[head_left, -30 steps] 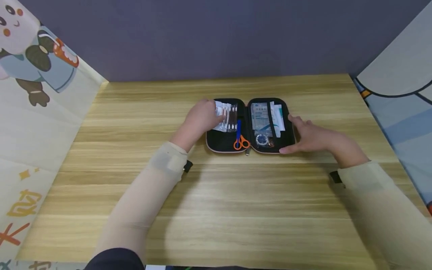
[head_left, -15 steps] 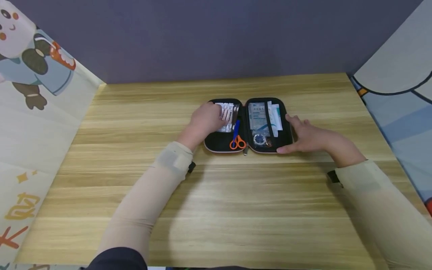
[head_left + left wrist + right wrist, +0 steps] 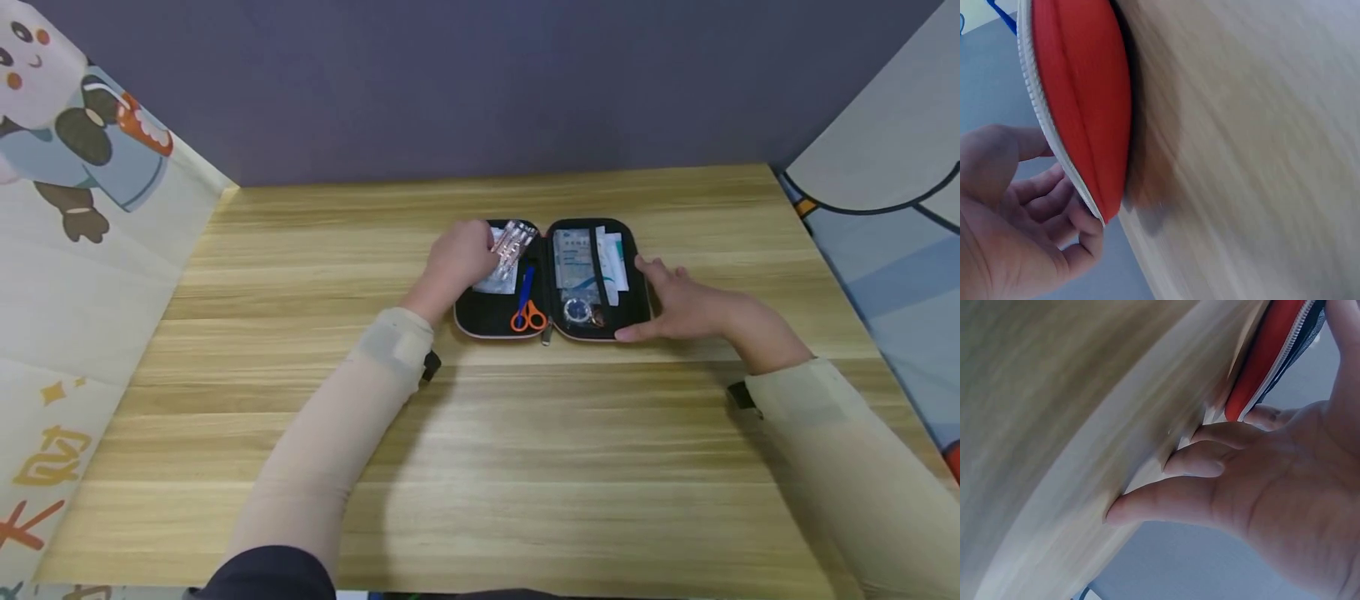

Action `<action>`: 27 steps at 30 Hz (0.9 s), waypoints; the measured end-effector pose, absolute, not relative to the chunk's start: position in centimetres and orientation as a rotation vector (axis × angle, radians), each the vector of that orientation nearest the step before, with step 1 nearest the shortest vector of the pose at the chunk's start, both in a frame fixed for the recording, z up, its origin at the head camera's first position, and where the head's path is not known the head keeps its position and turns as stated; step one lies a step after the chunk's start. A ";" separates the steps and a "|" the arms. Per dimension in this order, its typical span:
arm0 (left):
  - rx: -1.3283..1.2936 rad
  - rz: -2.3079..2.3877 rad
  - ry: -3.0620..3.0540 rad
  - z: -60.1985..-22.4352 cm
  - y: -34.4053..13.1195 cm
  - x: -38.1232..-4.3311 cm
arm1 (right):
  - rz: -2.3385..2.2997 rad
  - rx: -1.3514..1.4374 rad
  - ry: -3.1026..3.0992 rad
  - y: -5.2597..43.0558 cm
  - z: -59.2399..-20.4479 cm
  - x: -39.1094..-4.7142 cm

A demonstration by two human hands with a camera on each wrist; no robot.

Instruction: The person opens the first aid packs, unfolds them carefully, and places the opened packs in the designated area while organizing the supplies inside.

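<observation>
A small zip case, black inside and red outside, lies unfolded on the table. Over its left half my left hand pinches a clear packet of cotton swabs, which is tilted. Beneath it a white packet stays in the case, partly covered. In the left wrist view the fingers are curled beside the case's zipped rim, and the swabs are hidden there. My right hand steadies the right edge of the case, fingers spread. In the right wrist view its fingertips touch the table.
Orange-handled scissors with blue blades lie near the case's fold. In the right half, a strap holds flat packets, with a round roll below them. A dark blue-grey wall stands behind the wooden table.
The left hand has moved slightly right, then lifted and tilted the swab packet, exposing the white packet below. The right hand has kept its place at the case's edge.
</observation>
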State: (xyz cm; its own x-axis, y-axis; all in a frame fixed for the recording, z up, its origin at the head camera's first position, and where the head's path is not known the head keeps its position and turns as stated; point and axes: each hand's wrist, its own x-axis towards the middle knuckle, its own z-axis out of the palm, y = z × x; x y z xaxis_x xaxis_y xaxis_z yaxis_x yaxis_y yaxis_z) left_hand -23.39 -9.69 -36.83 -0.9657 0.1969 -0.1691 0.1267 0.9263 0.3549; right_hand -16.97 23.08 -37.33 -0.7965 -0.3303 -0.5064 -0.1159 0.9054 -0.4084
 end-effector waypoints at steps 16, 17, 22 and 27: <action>0.222 1.235 2.760 -36.5 -11.8 -23.7 | -0.470 -0.283 2.461 23.5 -37.9 -17.1; 0.225 1.268 2.748 -36.5 -11.9 -23.7 | -0.472 -0.285 2.460 23.5 -37.9 -17.1; 0.231 1.251 2.750 -36.4 -11.6 -23.7 | -0.474 -0.301 2.462 23.5 -37.9 -17.0; 0.213 0.952 2.813 -36.2 -10.8 -23.3 | -0.480 -0.291 2.457 23.5 -37.7 -16.9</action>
State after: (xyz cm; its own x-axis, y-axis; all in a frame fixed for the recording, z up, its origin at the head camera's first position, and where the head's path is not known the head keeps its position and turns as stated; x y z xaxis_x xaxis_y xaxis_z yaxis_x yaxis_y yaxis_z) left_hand -23.30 -10.80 -36.23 -0.9764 0.1865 -0.1089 0.0820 0.7867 0.6119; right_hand -16.89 23.45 -37.72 -0.7889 -0.3150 -0.5277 -0.0933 0.9100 -0.4039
